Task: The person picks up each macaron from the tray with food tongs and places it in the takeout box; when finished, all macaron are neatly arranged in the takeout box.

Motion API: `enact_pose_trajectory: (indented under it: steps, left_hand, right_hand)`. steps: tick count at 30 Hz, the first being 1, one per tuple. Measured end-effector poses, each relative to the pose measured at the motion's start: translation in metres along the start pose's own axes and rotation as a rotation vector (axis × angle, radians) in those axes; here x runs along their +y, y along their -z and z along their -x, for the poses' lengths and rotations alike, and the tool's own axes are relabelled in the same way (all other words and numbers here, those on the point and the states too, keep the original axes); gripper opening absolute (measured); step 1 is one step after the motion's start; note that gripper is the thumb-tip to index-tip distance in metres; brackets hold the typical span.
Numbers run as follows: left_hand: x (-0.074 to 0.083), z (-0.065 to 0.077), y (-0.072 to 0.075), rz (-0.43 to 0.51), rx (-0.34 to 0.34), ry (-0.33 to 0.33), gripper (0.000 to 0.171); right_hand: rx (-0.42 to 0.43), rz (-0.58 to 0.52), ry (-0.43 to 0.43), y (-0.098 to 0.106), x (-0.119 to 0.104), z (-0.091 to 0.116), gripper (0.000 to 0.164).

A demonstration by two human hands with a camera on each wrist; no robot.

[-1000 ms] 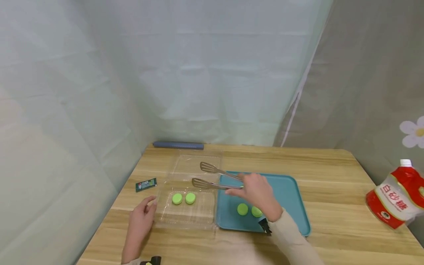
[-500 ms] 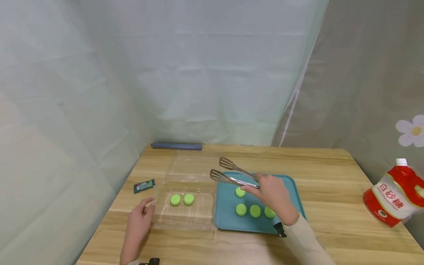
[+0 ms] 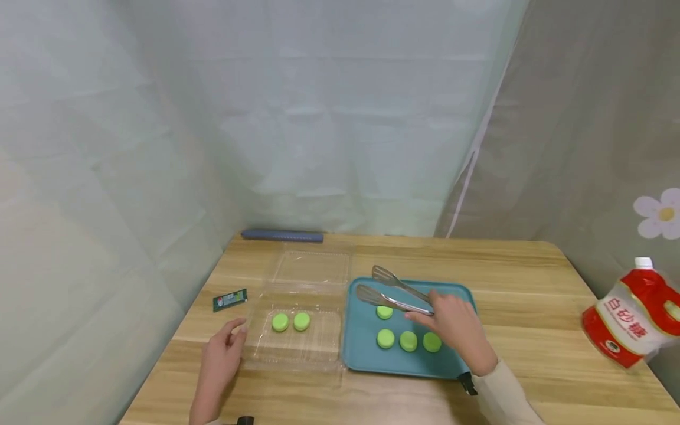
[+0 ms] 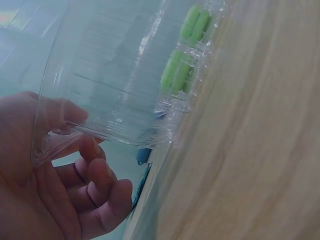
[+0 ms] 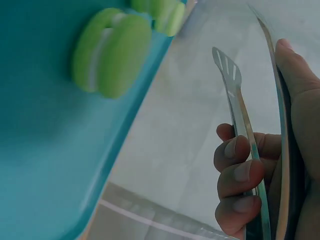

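My right hand (image 3: 459, 327) grips metal tongs (image 3: 395, 300), whose slotted ends are spread apart with nothing between them. They hang over the back of a teal tray (image 3: 366, 360) that bears several green macarons (image 3: 408, 341). In the right wrist view, a macaron (image 5: 112, 55) lies on the tray, and curled fingers wrap the tongs' arms (image 5: 245, 115). My left hand (image 3: 220, 357) holds the left rim of a clear plastic container (image 3: 297, 351), thumb and index finger at its edge in the left wrist view. Two green macarons (image 3: 291, 321) sit side by side in it.
The container's lid (image 3: 313, 268) is folded back behind it. A small dark green packet (image 3: 230, 300) lies to the left, and a long blue-grey box (image 3: 281, 235) at the back edge. A red-and-white sugar bag (image 3: 627, 316) stands on the right. Curtains hang around the wooden table (image 3: 515, 295).
My right hand has moved right with the tongs, from beside the container to over the tray, uncovering more macarons. The left hand stays at the container's rim.
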State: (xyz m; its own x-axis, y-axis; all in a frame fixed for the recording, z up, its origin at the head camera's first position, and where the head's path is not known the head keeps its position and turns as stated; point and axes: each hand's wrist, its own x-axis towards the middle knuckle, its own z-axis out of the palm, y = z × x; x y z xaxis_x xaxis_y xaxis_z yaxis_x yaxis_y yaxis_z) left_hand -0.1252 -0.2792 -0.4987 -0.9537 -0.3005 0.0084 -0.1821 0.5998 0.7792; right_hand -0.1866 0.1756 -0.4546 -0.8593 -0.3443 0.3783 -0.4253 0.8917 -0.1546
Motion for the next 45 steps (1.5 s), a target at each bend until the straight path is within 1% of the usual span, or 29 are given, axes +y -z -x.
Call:
enact_pose_trajectory:
  steps: [2, 5, 11, 13, 17, 20, 25, 31, 36, 41, 45]
  left_hand:
    - [0.0, 0.0, 0.0, 0.006, -0.006, 0.002, 0.037]
    - [0.0, 0.0, -0.001, 0.012, -0.006, 0.003, 0.037]
    - [-0.001, 0.0, -0.001, 0.009, 0.002, 0.008, 0.037]
    - [0.0, 0.0, -0.001, 0.009, 0.008, 0.005, 0.036]
    - [0.0, 0.0, 0.0, -0.003, 0.01, -0.001, 0.037]
    - [0.001, 0.0, -0.001, -0.012, 0.013, -0.006, 0.037]
    - [0.001, 0.0, -0.002, -0.013, 0.019, -0.016, 0.037]
    - [0.001, 0.001, -0.001, -0.012, 0.016, -0.011, 0.037]
    - [0.0, 0.0, -0.001, -0.018, 0.016, -0.025, 0.037]
    - [0.0, -0.001, -0.001, -0.021, 0.027, -0.044, 0.036]
    - [-0.002, -0.001, -0.002, -0.023, 0.025, -0.037, 0.037]
  right_hand:
    - [-0.015, 0.003, -0.01, -0.002, 0.004, 0.003, 0.053]
    - [-0.02, 0.032, -0.002, -0.003, 0.011, 0.008, 0.053]
    - [0.017, 0.125, 0.042, -0.005, 0.022, 0.015, 0.055]
    - [0.016, 0.146, 0.054, -0.006, 0.023, 0.016, 0.056]
    - [0.011, 0.135, 0.064, -0.006, 0.023, 0.019, 0.058]
    - [0.027, 0.129, 0.077, -0.006, 0.023, 0.02, 0.059]
    - [0.057, 0.161, 0.098, -0.007, 0.023, 0.023, 0.06]
    - [0.029, 0.153, 0.08, -0.008, 0.024, 0.024, 0.058]
    - [-0.009, 0.126, 0.059, -0.008, 0.024, 0.023, 0.054]
    - [0.008, 0.127, 0.08, -0.008, 0.025, 0.023, 0.055]
    - [0.029, 0.139, 0.098, -0.006, 0.026, 0.024, 0.056]
